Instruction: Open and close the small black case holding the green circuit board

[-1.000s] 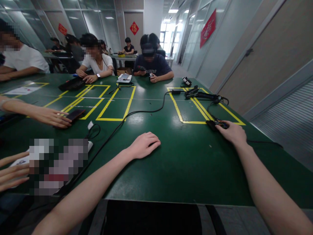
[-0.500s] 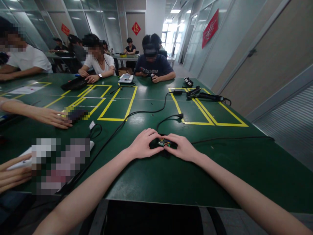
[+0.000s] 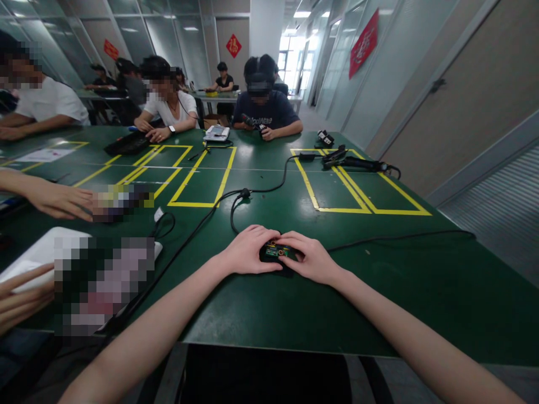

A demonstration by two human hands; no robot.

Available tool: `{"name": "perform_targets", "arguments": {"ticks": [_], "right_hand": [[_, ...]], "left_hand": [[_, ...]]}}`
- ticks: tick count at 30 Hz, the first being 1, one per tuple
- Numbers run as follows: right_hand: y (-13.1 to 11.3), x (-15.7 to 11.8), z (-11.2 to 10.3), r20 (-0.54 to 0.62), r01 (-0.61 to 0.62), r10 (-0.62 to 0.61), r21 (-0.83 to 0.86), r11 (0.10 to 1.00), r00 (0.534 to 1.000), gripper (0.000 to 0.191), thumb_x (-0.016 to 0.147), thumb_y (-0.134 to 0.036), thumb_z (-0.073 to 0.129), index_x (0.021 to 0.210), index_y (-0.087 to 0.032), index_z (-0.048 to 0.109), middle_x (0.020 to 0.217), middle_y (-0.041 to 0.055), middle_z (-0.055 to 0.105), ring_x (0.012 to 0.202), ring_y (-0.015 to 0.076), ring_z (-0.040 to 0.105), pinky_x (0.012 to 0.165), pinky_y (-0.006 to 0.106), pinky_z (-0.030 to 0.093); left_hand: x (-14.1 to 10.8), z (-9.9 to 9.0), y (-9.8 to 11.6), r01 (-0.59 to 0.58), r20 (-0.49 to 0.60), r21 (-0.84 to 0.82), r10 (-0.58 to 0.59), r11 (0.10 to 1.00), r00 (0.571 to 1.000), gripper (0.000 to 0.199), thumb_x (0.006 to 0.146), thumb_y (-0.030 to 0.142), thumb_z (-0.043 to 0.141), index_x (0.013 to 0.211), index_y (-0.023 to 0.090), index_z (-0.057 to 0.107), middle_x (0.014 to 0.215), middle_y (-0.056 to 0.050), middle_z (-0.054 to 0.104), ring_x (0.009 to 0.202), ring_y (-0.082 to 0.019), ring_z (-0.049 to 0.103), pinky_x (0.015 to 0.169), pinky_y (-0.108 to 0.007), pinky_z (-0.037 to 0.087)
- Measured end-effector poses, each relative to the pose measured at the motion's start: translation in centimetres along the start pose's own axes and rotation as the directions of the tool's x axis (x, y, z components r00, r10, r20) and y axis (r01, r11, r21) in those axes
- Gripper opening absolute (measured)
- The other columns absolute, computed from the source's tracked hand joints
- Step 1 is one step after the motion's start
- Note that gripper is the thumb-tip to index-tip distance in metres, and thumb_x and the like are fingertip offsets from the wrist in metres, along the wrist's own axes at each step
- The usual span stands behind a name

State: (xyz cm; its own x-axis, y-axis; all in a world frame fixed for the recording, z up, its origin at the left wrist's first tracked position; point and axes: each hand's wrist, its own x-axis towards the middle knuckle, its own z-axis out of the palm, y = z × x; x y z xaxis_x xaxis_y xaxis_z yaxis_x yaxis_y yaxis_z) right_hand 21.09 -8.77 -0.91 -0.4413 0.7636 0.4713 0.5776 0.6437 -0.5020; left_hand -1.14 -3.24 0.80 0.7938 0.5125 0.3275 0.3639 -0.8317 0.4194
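Between my two hands, on the green table, is a small black power adapter with its case open. Its green circuit board [image 3: 273, 252] shows, with copper-coloured ring parts on it. My left hand [image 3: 248, 252] curves around the left side, thumb in front and fingers behind. From the right, my right hand [image 3: 312, 258] holds it with the fingertips at the board's edge. Both hands hide much of the case. A black cord behind my left hand leads to a mains plug [image 3: 244, 194]. Another black cable [image 3: 404, 237] runs off to the right.
A long black cord [image 3: 185, 241] crosses the table [image 3: 357, 314] on the left. Yellow tape rectangles [image 3: 202, 205] mark the surface. Farther right lies a black tool with a cord [image 3: 357, 164]. Co-workers' hands [image 3: 63, 196] are close on the left; other people sit opposite.
The mains plug has swung from the right of my hands to the left, with its cord. More of the circuit board shows between my hands. A co-worker's hand at the left has shifted left.
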Motion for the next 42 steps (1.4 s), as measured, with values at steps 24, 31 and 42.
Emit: {"name": "perform_targets", "arguments": {"ticks": [24,31,42], "right_hand": [[0.41,0.44,-0.4,0.061,0.05,-0.041,-0.165,0.985,0.997,0.029,0.09,-0.024,0.066,0.118,-0.021,0.065,0.115,0.0118,0.07,0.103,0.0264,0.067,0.089,0.043,0.056],[0.69,0.76,-0.78,0.104,0.054,-0.039,-0.146,0.988,0.994,0.025,0.092,-0.022,0.065,0.117,-0.022,0.068,0.115,0.0098,0.074,0.102,0.0253,0.069,0.089,0.042,0.056],[0.8,1.02,-0.54,0.077,0.155,-0.144,-0.167,0.974,0.987,0.021,0.1,-0.028,0.058,0.114,-0.023,0.072,0.118,0.0104,0.073,0.11,0.0256,0.067,0.095,0.046,0.057]], "left_hand": [[-0.04,-0.1,-0.58,0.002,-0.064,-0.003,-0.002,1.0,0.998,0.015,0.089,0.028,0.064,0.101,0.02,0.067,0.106,-0.007,0.068,0.105,-0.024,0.062,0.101,-0.041,0.047],[-0.18,0.05,-0.72,0.142,-0.058,-0.036,-0.144,0.989,0.988,0.013,0.092,0.024,0.058,0.099,0.02,0.068,0.104,-0.004,0.061,0.079,-0.015,0.061,0.073,-0.028,0.052],[-0.13,-0.18,-0.63,0.205,-0.037,0.012,-0.204,0.979,0.978,0.015,0.097,0.032,0.06,0.1,0.021,0.07,0.097,-0.001,0.061,0.068,-0.011,0.057,0.067,-0.025,0.045]]}}
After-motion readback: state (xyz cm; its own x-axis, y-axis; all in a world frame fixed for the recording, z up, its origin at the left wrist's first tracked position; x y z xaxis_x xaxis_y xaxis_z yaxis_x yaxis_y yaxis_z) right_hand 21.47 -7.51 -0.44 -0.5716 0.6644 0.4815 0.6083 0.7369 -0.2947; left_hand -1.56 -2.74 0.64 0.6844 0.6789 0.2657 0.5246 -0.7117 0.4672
